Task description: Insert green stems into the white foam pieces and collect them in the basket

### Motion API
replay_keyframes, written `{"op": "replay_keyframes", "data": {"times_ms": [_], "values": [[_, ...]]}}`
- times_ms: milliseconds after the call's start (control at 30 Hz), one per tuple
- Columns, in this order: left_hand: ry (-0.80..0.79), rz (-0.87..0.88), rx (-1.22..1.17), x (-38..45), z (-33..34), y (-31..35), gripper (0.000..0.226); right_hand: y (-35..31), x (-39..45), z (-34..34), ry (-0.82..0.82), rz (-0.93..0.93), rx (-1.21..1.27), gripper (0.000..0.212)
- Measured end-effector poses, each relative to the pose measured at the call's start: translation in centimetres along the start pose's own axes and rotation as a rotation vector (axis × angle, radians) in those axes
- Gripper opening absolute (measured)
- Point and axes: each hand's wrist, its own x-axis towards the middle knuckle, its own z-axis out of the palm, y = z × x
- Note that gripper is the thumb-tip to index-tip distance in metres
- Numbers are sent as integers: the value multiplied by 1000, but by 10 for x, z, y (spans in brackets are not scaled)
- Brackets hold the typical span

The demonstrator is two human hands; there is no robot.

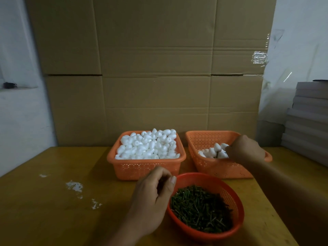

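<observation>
Nearest: round red basket [236, 226] sitting at the front edge of the desk [53, 210], heaped with green stems [200, 208]. Left hand [152, 194] hovering just beside its left rim, fingers curling in toward the thumb; something dark showing between them, can't tell if it's holding a stem. White crumbs [74, 186] lying on the desk well to the left. Behind, left orange basket [145, 167] standing full of plain white foam pieces [149, 145]. Just right of it, right orange basket [213, 167] tilting, holding a small pile of stemmed foam pieces [213, 151]. Right hand [246, 150] reaching into that basket, fingers bent down onto the pile; grip is hidden, can't tell whether it's holding one. Cardboard sheet [150, 68] standing behind both baskets; grey stacked boards [308, 118] sitting far right.
</observation>
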Motion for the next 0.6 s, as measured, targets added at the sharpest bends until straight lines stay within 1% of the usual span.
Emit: {"op": "replay_keyframes", "data": {"times_ms": [100, 167, 233, 333, 400, 467, 533, 600], "values": [[-6, -2, 4, 1, -1, -1, 28, -3, 0, -1, -95, -24, -47, 22], [-16, -2, 16, 0, -1, -2, 27, -4, -1, -2, -112, -23, -61, 20], [-26, -10, 35, 0, 0, -4, 27, -4, -3, -4, -93, -16, -62, 21], [-31, -42, 48, 0, 1, -7, 31, -2, -9, -5, 10, -44, -50, 26], [-22, -67, 39, 1, 0, -8, 37, -2, -20, -8, 38, -112, 19, 33], [-3, -82, 41, 3, -2, -7, 42, -5, -37, -13, 11, -181, 138, 36], [4, -111, 33, 5, -5, -4, 40, -9, -58, -19, -24, -258, 243, 30], [25, -168, 12, 8, -8, -5, 43, -14, -85, -24, -23, -341, 363, 21]]}}
